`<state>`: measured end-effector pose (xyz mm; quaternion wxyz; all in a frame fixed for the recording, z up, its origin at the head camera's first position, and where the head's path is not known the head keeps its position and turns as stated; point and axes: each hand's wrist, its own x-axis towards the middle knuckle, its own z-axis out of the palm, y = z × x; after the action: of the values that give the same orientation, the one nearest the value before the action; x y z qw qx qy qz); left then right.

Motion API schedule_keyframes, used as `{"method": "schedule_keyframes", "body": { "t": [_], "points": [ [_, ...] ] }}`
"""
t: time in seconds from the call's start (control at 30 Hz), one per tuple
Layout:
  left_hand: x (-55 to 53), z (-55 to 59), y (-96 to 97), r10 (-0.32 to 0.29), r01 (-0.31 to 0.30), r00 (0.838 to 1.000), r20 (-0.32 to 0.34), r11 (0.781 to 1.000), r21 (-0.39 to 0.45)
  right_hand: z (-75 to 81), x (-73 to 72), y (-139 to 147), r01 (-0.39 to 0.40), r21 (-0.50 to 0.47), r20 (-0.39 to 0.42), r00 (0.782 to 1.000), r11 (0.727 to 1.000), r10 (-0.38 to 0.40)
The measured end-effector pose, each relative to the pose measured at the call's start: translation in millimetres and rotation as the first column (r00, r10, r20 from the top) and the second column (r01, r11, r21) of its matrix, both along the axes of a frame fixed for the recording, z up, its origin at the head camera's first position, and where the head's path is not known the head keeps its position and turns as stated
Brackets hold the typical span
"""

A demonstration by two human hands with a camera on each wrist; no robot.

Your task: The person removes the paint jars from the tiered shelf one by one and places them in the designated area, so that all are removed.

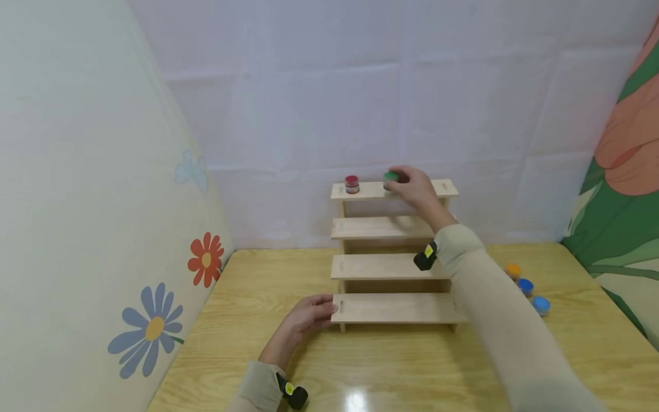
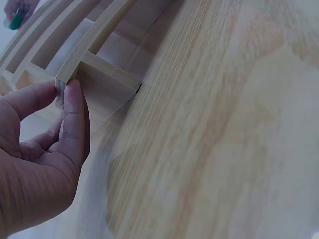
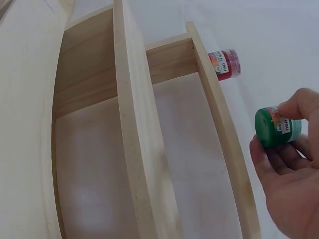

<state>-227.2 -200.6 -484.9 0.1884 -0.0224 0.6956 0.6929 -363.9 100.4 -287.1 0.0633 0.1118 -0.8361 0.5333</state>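
My right hand (image 1: 414,187) holds a small green paint jar (image 3: 271,129) between thumb and fingers. In the right wrist view a gap shows between this jar and the top board of a stepped wooden rack (image 1: 391,309). A red paint jar (image 1: 352,185) stands upright on the left part of that top board. My left hand (image 1: 306,316) pinches the left end of the rack's lowest board, and the left wrist view shows thumb (image 2: 35,99) and forefinger on the board's edge.
On the table (image 1: 268,286), right of the rack, are an orange-lidded jar (image 1: 512,271), a dark blue one (image 1: 525,286) and a lighter blue one (image 1: 541,305), partly behind my right sleeve. A white cloth (image 1: 309,114) hangs behind; a flower-printed panel (image 1: 154,229) stands at left.
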Motion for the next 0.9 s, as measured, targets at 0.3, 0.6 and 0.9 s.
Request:
{"method": "schedule_keyframes", "body": {
  "t": [0.3,0.6,0.9],
  "points": [
    [0.2,0.6,-0.8,-0.002,0.002,1.0,-0.005,1.0,-0.009,-7.3,19.9,24.4,-0.05,-0.097,-0.025,0.999,0.994,0.047],
    [-1.1,1.6,-2.8,0.019,-0.019,1.0,0.007,1.0,-0.005,-21.8,38.8,54.7,-0.072,-0.038,-0.07,0.995,0.997,0.069],
    [-2.9,0.7,-4.8,0.018,-0.018,1.0,0.003,1.0,0.001,-35.6,65.8,82.4,-0.115,0.012,-0.106,0.988,0.993,0.116]
  ]
}}
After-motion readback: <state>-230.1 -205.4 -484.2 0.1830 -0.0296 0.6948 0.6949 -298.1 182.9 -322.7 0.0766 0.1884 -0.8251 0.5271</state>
